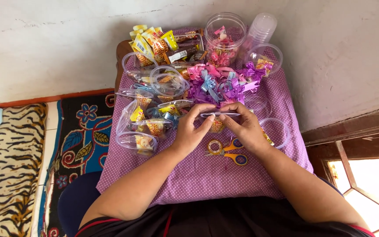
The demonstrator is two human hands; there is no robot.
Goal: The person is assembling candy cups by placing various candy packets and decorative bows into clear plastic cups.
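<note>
My left hand and my right hand meet over the middle of a small table covered in purple dotted cloth. Together they pinch the rim of a clear plastic cup with a flat clear lid, which has yellow wrapped sweets inside. Small scissors with yellow and orange handles lie on the cloth just below my hands. A heap of purple, pink and blue ribbon bows sits right behind the cup.
Several filled, lidded clear cups crowd the table's left side. Yellow snack packets, a clear jar of sweets and stacked empty cups stand at the back. Empty cups lie right. Patterned rugs cover the floor left.
</note>
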